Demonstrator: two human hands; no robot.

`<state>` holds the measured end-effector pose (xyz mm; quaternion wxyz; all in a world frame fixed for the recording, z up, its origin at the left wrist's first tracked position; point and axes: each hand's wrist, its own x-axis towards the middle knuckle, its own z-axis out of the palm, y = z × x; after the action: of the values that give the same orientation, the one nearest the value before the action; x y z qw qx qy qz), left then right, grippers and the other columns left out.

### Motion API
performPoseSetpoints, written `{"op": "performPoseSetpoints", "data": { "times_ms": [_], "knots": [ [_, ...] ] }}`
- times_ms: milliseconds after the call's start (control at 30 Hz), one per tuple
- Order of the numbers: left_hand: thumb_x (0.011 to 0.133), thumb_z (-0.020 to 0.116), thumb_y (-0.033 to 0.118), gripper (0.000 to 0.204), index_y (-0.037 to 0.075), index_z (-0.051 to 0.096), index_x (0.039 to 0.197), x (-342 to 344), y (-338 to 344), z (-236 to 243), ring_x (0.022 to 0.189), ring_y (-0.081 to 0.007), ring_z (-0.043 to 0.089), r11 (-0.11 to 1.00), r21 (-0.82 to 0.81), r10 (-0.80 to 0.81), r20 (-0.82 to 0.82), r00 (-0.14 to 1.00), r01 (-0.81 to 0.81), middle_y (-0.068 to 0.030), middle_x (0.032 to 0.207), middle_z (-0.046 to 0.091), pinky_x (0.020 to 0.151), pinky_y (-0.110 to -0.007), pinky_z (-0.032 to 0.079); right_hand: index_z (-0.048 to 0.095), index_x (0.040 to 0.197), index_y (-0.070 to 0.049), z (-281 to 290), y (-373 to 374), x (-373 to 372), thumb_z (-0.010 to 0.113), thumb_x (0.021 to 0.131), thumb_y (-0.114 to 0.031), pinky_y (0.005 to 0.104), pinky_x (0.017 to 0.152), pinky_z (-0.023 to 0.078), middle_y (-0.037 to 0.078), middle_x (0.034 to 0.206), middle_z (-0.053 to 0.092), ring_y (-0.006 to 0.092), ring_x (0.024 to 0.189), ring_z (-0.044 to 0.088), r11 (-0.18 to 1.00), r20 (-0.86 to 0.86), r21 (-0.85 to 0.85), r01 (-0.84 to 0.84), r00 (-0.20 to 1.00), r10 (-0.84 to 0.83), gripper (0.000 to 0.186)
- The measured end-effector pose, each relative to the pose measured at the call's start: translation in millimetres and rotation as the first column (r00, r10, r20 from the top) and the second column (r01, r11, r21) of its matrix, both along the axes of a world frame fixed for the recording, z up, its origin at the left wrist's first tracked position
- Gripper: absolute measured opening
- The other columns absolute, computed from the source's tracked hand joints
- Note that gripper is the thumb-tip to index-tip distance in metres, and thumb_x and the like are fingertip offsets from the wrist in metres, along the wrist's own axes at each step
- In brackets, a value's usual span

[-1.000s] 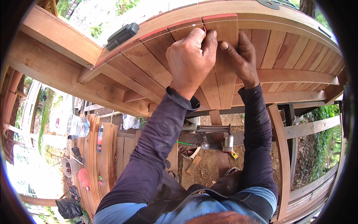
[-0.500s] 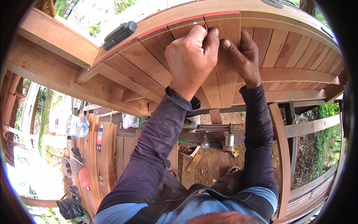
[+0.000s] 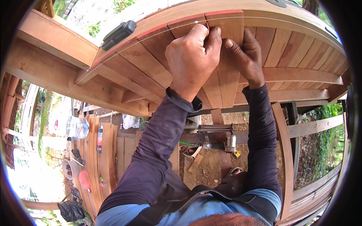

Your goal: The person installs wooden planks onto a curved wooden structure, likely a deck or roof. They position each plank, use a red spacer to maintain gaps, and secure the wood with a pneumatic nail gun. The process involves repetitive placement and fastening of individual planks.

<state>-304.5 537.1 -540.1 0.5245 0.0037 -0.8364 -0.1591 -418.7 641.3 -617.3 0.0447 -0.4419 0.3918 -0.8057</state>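
My left hand (image 3: 192, 62) is closed in a pinch on a thin red pencil-like thing (image 3: 207, 27) at a seam near the outer ends of fanned wooden boards (image 3: 149, 60). A taut white string with a small knot (image 3: 196, 22) crosses them by my fingertips. My right hand (image 3: 247, 58) grips the side of a plank (image 3: 224, 22) with a red-edged end, thumb on its face and fingers curled at its right side. A black rectangular object (image 3: 118, 34) rests on the curved timber to the left.
Below are a pneumatic nailer (image 3: 230, 142) with a green hose, a yellow tape measure (image 3: 236, 153) and dirt. Stacked planks (image 3: 107, 165), a water jug (image 3: 77, 127) and a bucket (image 3: 70, 169) lie lower left. An upright-looking timber (image 3: 283, 158) runs along the right.
The gripped plank appears slightly higher and farther right, with my right hand moving along with it. My left hand stays pinched at the seam, shifted very slightly up and left.
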Motion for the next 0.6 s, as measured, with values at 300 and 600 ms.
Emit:
{"op": "performPoseSetpoints", "data": {
  "times_ms": [300,600],
  "knots": [
    [0.089,0.078,0.017,0.025,0.002,0.064,0.075,0.2,-2.9,-0.8,0.045,-0.0254,0.053,1.0,-0.001,0.001,0.012,1.0,-0.001,-0.0157,0.06,0.056,0.047,-0.033,0.041,0.056,0.135,0.0,0.5,-0.2,-0.2,0.07,0.098,-0.011,0.0275,0.092,0.054,0.007,0.121,0.069,0.0117,0.107,0.064,1.0,-0.022,0.02,0.021,1.0,-0.021,0.041],
    [0.087,0.081,0.018,0.027,0.002,0.063,0.074,0.7,-1.0,1.7,0.043,-0.0186,0.046,1.0,0.029,-0.007,0.03,1.0,0.006,-0.013,0.057,0.054,0.045,-0.032,0.038,0.056,0.134,-0.001,-2.1,-2.1,-3.7,0.069,0.098,-0.008,0.028,0.093,0.053,0.007,0.122,0.068,0.0118,0.108,0.063,1.0,-0.02,-0.011,-0.013,1.0,0.013,0.039]
  ]
}}
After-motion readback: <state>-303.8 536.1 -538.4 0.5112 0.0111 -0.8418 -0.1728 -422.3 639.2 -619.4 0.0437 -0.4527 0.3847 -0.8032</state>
